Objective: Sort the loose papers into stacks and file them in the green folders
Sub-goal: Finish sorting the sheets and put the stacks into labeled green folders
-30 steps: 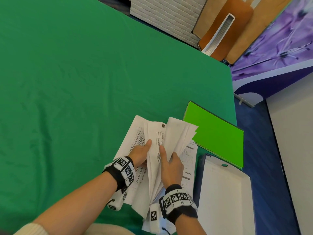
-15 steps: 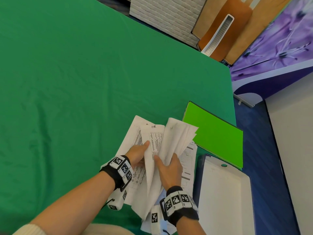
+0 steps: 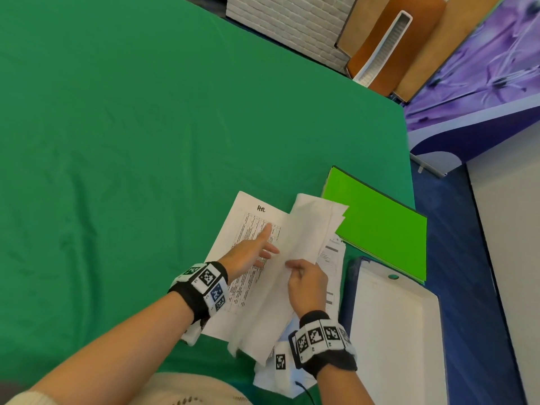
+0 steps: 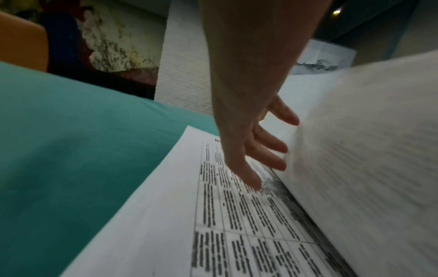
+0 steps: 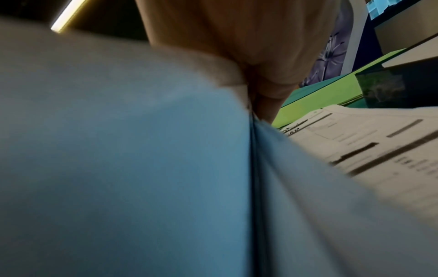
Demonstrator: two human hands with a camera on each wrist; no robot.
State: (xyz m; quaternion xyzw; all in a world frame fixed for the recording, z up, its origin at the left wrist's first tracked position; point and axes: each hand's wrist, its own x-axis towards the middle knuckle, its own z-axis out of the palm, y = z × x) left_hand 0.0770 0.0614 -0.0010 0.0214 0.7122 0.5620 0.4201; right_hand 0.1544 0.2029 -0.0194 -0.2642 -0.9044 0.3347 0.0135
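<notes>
A printed sheet marked "HR" (image 3: 248, 226) (image 4: 189, 215) lies flat on the green tablecloth (image 3: 146, 141). My left hand (image 3: 257, 247) (image 4: 258, 150) rests on it with straight, spread fingers. My right hand (image 3: 304, 276) (image 5: 265, 93) pinches a lifted bundle of white papers (image 3: 304, 247) (image 5: 142, 150) and tilts it up to the right of that sheet. More printed sheets (image 3: 331, 258) (image 5: 369, 135) lie under the bundle. Bright green folders (image 3: 380, 223) (image 5: 320, 97) lie stacked just beyond, at the table's right edge.
A white tray-like box lid (image 3: 397, 331) sits at the table's near right corner, partly over the folders. A white brick-pattern panel (image 3: 286, 27) and orange boards (image 3: 394, 39) stand past the far edge. Blue floor (image 3: 455, 229) lies to the right.
The left hand has let go of the sheet it held upright and now lies flat on the HR page. The right hand has swung the bundle to the right.
</notes>
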